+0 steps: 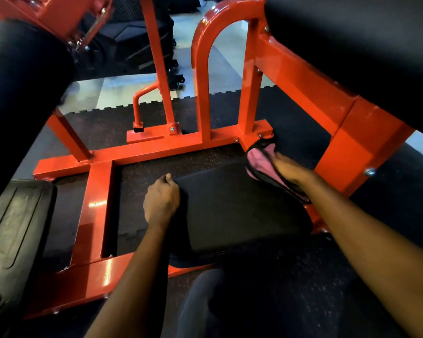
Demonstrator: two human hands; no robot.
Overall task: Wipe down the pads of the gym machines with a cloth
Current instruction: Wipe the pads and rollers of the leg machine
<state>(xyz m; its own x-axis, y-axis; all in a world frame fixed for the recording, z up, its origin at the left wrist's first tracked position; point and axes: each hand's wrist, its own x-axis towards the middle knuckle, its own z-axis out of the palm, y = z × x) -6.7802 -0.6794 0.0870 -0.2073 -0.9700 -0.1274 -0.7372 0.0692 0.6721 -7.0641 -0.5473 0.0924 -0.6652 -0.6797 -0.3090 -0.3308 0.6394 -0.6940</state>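
Low seat pad (237,211) braced for wiping, centre of frame.
Near centre, the left hand (160,201) curls its fingers over the pad's left edge, likely to steady it. To the right, the right hand (288,170) grips a bunched pink cloth (259,159) against the pad's far right corner. Beyond stands the red frame (156,147), with the roller pad (22,81) at upper left.

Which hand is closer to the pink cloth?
Right. The right hand holds the pink cloth at the far right corner of the black pad; the left hand grips the pad's left edge, apart from the cloth.
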